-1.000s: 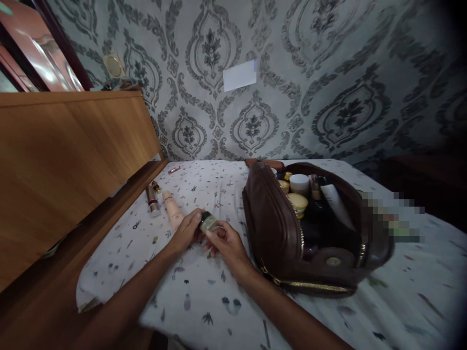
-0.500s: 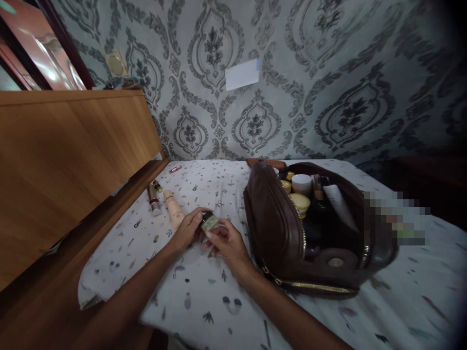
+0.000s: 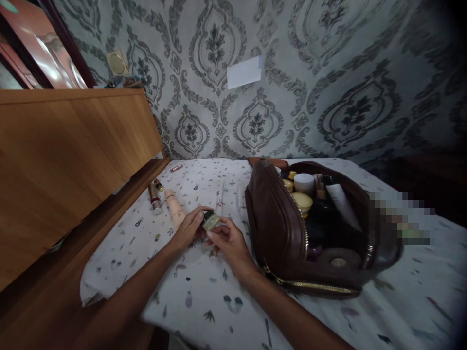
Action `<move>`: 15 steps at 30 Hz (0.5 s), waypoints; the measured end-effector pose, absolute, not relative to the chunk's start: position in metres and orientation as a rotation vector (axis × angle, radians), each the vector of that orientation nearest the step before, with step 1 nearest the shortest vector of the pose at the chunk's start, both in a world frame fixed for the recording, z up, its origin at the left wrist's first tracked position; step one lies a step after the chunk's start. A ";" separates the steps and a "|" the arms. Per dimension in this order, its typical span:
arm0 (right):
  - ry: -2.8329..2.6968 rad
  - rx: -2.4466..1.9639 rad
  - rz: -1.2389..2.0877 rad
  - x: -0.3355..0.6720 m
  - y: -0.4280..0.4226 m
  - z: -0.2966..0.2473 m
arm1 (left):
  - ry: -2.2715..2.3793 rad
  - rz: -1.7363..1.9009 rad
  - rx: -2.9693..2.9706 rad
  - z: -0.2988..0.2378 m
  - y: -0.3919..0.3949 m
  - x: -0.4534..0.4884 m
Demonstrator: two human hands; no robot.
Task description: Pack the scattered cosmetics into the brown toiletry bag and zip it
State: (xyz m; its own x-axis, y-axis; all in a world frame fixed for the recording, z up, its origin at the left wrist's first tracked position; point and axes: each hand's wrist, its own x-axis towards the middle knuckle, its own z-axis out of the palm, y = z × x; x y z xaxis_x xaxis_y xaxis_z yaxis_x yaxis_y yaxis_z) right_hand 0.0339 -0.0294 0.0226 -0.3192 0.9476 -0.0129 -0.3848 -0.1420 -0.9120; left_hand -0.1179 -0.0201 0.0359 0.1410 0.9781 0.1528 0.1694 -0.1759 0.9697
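Between my two hands is a small square glass bottle (image 3: 211, 222) with a black cap, tilted above the patterned sheet. My left hand (image 3: 189, 228) grips it at the capped end. The fingers of my right hand (image 3: 226, 240) pinch its pale greenish body from the other side. A peach squeeze tube (image 3: 174, 206) lies just beyond my left hand. To the right of my right hand stands a brown leather bag (image 3: 272, 214), unzipped. Inside it are a white jar (image 3: 304, 183), a yellow-lidded jar (image 3: 302, 201) and a white tube (image 3: 343, 204).
A metallic cylinder (image 3: 155, 198), a small amber bottle (image 3: 158, 184) and a pink tube (image 3: 176, 168) lie at the back left of the sheet (image 3: 204, 311). A wooden panel (image 3: 80, 150) borders the left side. The patterned wall (image 3: 219, 112) rises behind.
The view has shifted very slightly. Both hands keep hold of the small bottle in nearly the same place, and the objects around them have not moved.
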 end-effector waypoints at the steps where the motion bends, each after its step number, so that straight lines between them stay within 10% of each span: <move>1: -1.066 -0.780 1.663 0.034 -0.029 0.023 | 1.159 1.143 1.522 0.036 -0.020 -0.118; 15: -1.128 -0.779 1.665 0.035 -0.029 0.026 | 1.167 1.146 1.468 0.035 -0.019 -0.117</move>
State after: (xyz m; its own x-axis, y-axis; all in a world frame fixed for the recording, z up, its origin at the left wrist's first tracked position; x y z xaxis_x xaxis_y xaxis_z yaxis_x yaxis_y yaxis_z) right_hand 0.0346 -0.0292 0.0260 -0.3507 0.9365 0.0028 -0.3498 -0.1283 -0.9280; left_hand -0.1174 -0.0186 0.0350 0.1211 0.9851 0.1220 0.1405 -0.1387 0.9803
